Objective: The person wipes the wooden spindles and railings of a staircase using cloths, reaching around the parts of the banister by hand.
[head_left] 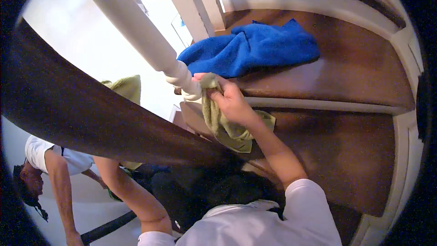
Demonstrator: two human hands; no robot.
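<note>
My right hand (231,102) is closed on an olive-green cloth (223,125), pressed near the foot of a white turned baluster (183,75). The cloth's loose end hangs below my wrist over the stair edge. My left forearm (129,189) passes behind the dark wooden handrail (91,114), which hides my left hand and its fingers. Just beyond that rail, part of another olive-green cloth (127,87) shows; I cannot tell whether my left hand holds it. A blue towel (255,48) lies crumpled on the upper step, close to my right fingertips.
Brown wooden stair treads (337,150) with pale edging curve along the right, beside a white skirting panel (400,155). More white balusters (189,7) stand at the top. At lower left another person (59,168) in a white shirt bends with one hand at a dark rail (109,228).
</note>
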